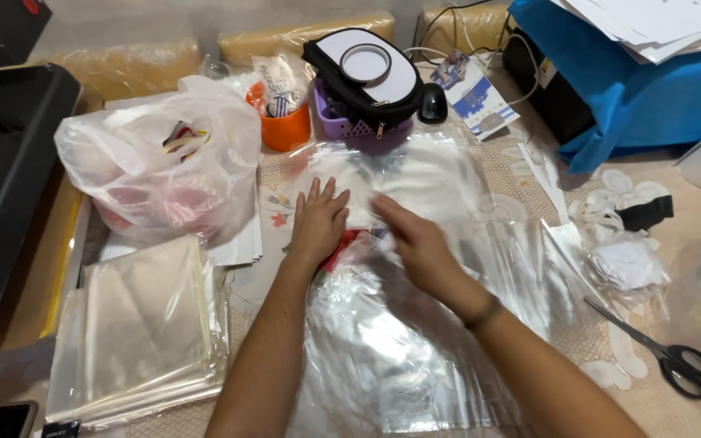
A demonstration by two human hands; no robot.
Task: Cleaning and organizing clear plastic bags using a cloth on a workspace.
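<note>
Clear bags (383,349) lie mid-tabletop; left hand (318,221) flat, fingers spread, on top bag; right hand (415,239) blurred, grip can't tell. Bag stack (139,324) left, scissors (667,353) right. Far: orange cup (285,126) with packets, purple basket (342,122) under black pouch (363,69).

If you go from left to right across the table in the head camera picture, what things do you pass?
Stack of clear bags → left hand → right hand, both on the clear plastic sheet → scissors.
</note>
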